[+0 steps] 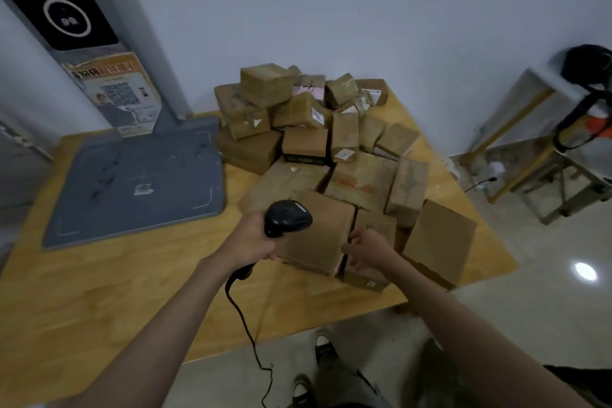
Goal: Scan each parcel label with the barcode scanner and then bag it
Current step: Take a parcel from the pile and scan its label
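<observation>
Fingers of the left hand point(253, 238) wrap the barcode scanner point(287, 218); right hand point(366, 247), arm outstretched, pinches a cardboard parcel's point(319, 230) edge.

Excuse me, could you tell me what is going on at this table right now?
A person stands at a wooden table piled with cardboard parcels. The left hand grips a black corded barcode scanner over the nearest parcel, while the right hand grips that box's right edge. No bag is visible.

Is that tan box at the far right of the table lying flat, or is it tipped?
Tipped. The tan box leans with its broad face slanted and one edge raised above the wooden table, resting on another box beneath.
</observation>
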Available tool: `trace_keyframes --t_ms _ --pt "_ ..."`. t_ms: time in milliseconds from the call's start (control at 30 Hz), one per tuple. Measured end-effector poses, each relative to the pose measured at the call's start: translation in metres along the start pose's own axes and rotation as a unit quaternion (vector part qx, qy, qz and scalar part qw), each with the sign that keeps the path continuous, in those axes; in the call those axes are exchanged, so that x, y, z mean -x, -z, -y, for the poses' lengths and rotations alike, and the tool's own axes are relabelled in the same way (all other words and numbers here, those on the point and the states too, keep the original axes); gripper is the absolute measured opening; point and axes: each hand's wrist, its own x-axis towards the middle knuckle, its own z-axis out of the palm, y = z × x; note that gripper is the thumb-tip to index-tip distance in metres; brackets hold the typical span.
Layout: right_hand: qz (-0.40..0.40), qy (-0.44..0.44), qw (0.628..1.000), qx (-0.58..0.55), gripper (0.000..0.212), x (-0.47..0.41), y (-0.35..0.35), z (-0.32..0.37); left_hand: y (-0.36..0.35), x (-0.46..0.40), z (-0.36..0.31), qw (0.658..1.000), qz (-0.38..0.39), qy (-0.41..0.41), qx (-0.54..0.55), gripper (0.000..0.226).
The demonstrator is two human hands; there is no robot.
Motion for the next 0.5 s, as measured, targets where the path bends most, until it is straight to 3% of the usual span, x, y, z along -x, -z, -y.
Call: trace_keyframes --t_ms 233,500 --pt "0.019 -0.03 0.997 -0.069 0.031 -0.067 -0.007 -0.003 -0.014 -0.054 0.009 0.998 0.018 0.059 0.021 0.018" --pt "0.003 -0.077 0.995 -0.066 0.045 -0.113 -0.029 -0.019 -0.041 -0.111 0.019 0.981 0.056 0.153 0.107 0.013"
